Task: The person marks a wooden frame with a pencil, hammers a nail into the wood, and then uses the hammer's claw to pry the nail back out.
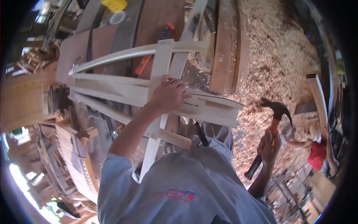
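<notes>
A pale wooden frame (126, 92) of long slats, which draw together at the left, lies in front of me. My left hand (168, 94) is closed over the flat crosspiece (160, 61) that runs across these slats, its fingers curled past the edge. Out to the right, my right hand (269, 145) grips a claw hammer (276, 119) by its orange and black handle. The hammer's dark head points away from me, apart from the frame. A thin dark line runs along the slat near my left fingers.
Behind the frame, an orange and blue tool (143, 65) lies on brown boards (158, 22). A yellow container (115, 5) sits at the top left. Wood shavings (276, 56) cover the ground to the right, where another person in red (317, 155) is at the edge. Stacked timber (72, 149) stands left.
</notes>
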A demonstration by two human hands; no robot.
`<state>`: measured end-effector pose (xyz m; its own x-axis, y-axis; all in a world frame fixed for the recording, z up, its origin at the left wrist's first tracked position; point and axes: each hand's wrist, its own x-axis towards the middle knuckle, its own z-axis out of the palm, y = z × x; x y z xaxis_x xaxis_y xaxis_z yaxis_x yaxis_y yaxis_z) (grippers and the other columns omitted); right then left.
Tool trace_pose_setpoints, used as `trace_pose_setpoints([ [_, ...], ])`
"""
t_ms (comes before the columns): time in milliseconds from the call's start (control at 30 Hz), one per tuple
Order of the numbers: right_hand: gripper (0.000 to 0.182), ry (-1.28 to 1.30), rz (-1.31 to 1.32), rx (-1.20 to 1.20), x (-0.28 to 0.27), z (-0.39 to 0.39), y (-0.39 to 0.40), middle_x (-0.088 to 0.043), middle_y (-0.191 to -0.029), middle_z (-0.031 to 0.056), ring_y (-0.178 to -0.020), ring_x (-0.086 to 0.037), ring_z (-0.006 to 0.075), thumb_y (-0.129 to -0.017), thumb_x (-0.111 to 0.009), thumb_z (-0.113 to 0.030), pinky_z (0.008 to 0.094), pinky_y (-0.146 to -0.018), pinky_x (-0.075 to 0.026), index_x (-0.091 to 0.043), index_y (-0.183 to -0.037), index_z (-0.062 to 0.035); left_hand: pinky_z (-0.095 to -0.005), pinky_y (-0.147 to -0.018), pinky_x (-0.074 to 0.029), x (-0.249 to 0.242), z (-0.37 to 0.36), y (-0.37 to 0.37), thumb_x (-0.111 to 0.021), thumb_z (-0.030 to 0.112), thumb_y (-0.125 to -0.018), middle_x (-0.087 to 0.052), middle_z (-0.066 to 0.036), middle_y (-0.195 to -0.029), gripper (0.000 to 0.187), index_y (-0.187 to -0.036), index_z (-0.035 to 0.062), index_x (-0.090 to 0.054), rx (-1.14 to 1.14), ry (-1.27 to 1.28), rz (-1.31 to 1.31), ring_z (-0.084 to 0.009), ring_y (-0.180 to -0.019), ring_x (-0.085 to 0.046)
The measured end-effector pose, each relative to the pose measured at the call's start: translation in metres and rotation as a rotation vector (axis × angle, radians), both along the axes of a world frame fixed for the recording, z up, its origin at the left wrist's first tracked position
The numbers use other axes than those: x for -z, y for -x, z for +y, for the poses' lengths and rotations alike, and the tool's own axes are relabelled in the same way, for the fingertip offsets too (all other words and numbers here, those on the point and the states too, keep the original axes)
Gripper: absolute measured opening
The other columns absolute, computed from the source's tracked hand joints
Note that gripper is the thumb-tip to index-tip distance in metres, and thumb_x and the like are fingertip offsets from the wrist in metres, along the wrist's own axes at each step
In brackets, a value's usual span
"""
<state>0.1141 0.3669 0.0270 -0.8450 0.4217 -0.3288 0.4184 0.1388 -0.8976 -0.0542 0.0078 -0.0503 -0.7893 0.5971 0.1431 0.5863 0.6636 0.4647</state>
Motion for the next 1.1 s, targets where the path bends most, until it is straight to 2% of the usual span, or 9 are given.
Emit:
trace_pose_setpoints([
  [100,0.022,-0.503,0.160,-0.407,0.012,0.013,0.054,-0.045,-0.057,-0.0017,-0.042,-0.042,0.0045,-0.102,-0.054,-0.024,0.0227,-0.036,-0.032,-0.053,-0.090,-0.0051,-0.0446,-0.103,-0.034,0.003,0.005,-0.011,-0.068,0.028,-0.086,-0.062,-0.009,-0.101,0.020,-0.085,0.0077,-0.067,-0.100,0.066,-0.078,-0.0264,-0.109,-0.056],
  [233,0.026,-0.352,0.085,-0.665,0.000,-0.012,0.146,-0.053,-0.061,0.0012,-0.054,-0.050,0.0076,-0.100,-0.058,-0.026,0.0273,-0.047,-0.038,-0.055,-0.089,-0.0026,-0.0499,-0.109,-0.027,-0.010,0.009,-0.046,-0.071,0.023,-0.083,-0.054,-0.016,-0.126,0.032,-0.109,0.0042,-0.067,-0.302,0.058,0.061,-0.0353,-0.129,-0.041],
  [300,0.029,-0.153,0.103,-0.659,0.024,-0.027,0.189,-0.054,-0.059,0.0021,-0.048,-0.050,0.0088,-0.100,-0.058,-0.028,0.0271,-0.043,-0.036,-0.056,-0.088,-0.0016,-0.0547,-0.113,-0.019,-0.021,0.007,-0.066,-0.074,0.021,-0.078,-0.039,-0.022,-0.142,0.062,-0.134,0.0034,-0.052,-0.617,0.097,-0.071,-0.0433,-0.137,-0.028],
  [367,0.036,-0.037,-0.014,-0.779,0.015,-0.051,0.233,-0.053,-0.057,0.0030,-0.040,-0.049,0.0105,-0.100,-0.056,-0.034,0.0265,-0.038,-0.036,-0.056,-0.087,-0.0014,-0.0558,-0.112,-0.018,-0.033,0.007,-0.094,-0.077,0.020,-0.075,-0.035,-0.025,-0.144,0.079,-0.143,0.0056,-0.040,-0.920,0.053,-0.115,-0.0446,-0.136,-0.029],
  [567,0.041,0.207,-0.028,-0.781,0.061,-0.138,0.395,-0.054,-0.059,0.0011,-0.043,-0.051,0.0098,-0.094,-0.062,-0.045,0.0243,-0.039,-0.039,-0.059,-0.081,-0.0069,-0.0570,-0.110,-0.021,-0.024,0.041,-0.145,-0.079,0.014,-0.074,-0.036,-0.025,-0.142,0.077,-0.140,0.0054,-0.041,-1.174,-0.077,0.143,-0.0431,-0.137,-0.030],
  [700,0.039,0.385,-0.034,-1.033,0.101,-0.202,0.505,-0.055,-0.063,-0.0015,-0.048,-0.053,0.0080,-0.092,-0.066,-0.046,0.0237,-0.043,-0.042,-0.057,-0.077,-0.0111,-0.0443,-0.087,-0.052,-0.029,0.096,-0.160,-0.072,0.004,-0.081,-0.053,-0.022,-0.125,0.039,-0.118,0.0036,-0.058,-1.219,-0.238,0.182,-0.0376,-0.106,-0.059],
  [733,0.033,0.350,-0.076,-1.017,0.110,-0.220,0.526,-0.055,-0.066,-0.0037,-0.049,-0.051,0.0059,-0.093,-0.065,-0.045,0.0218,-0.043,-0.041,-0.056,-0.083,-0.0155,-0.0429,-0.083,-0.053,-0.024,0.114,-0.164,-0.071,0.003,-0.081,-0.059,-0.019,-0.116,0.033,-0.113,0.0026,-0.060,-1.284,-0.379,0.116,-0.0365,-0.098,-0.063],
  [900,0.028,0.274,-0.193,-1.204,0.140,-0.273,0.582,-0.055,-0.070,-0.0067,-0.051,-0.050,0.0026,-0.091,-0.068,-0.046,0.0193,-0.044,-0.042,-0.055,-0.087,-0.0210,-0.0425,-0.079,-0.053,-0.012,0.164,-0.191,-0.069,0.001,-0.083,-0.063,-0.016,-0.108,0.023,-0.105,0.0021,-0.064,-1.383,-0.418,-0.021,-0.0339,-0.092,-0.065],
  [1100,0.042,0.174,0.044,-0.977,0.141,-0.305,0.551,-0.062,-0.070,0.0040,-0.054,-0.060,0.0095,-0.090,-0.068,-0.049,0.0221,-0.044,-0.047,-0.060,-0.080,-0.0082,-0.0426,-0.076,-0.054,-0.014,0.168,-0.185,-0.069,0.002,-0.084,-0.065,-0.014,-0.104,0.019,-0.103,0.0015,-0.065,-1.391,-0.504,-0.023,-0.0341,-0.092,-0.066],
])
